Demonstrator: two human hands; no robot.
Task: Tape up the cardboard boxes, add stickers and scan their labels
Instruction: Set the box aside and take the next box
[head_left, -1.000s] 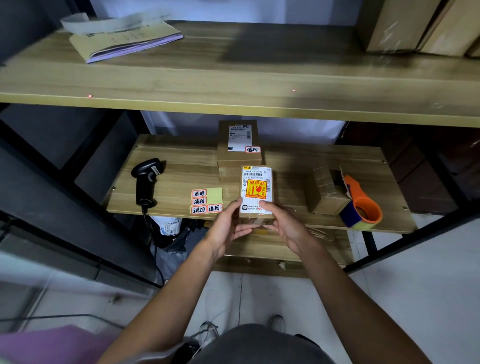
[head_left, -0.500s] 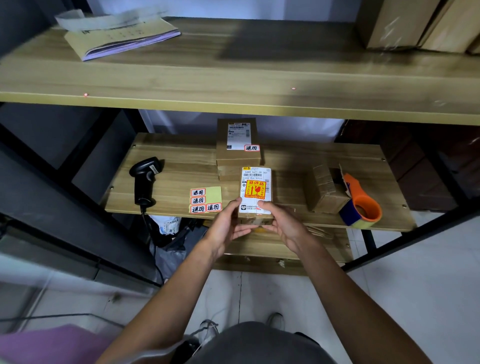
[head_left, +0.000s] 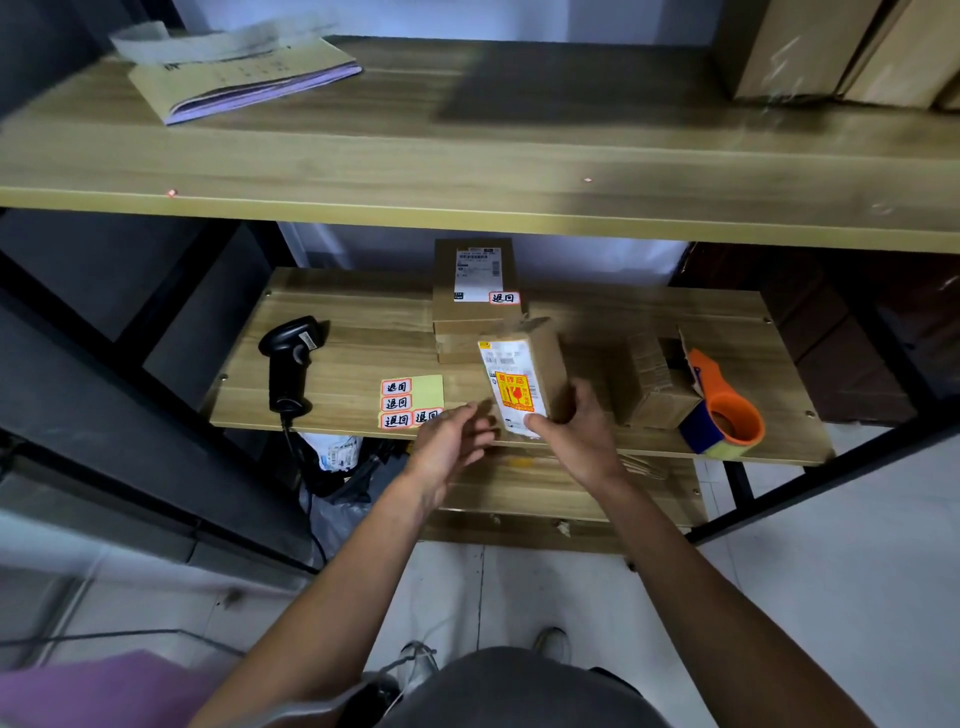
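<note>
My right hand (head_left: 579, 436) grips a small cardboard box (head_left: 524, 379) by its near end, tilted up above the shelf's front edge. Its white label with an orange-yellow sticker faces left. Just left of the box, my left hand (head_left: 451, 441) hovers with fingers relaxed, holding nothing. A yellow sheet of red-bordered stickers (head_left: 411, 402) lies on the lower shelf (head_left: 363, 358). The black barcode scanner (head_left: 288, 364) lies further left. Behind the held box stands a stack of labelled boxes (head_left: 475, 291). An orange tape dispenser (head_left: 719, 415) sits at the right.
Another cardboard box (head_left: 657, 384) sits beside the tape dispenser. The upper shelf (head_left: 467, 171) overhangs, carrying a paper pad (head_left: 244, 78) at left and large cartons (head_left: 831, 47) at right. Bags lie on the floor under the lower shelf.
My left hand has let go of the box and drawn back to the left. My right hand has turned the box so its label faces left and one plain side shows.
</note>
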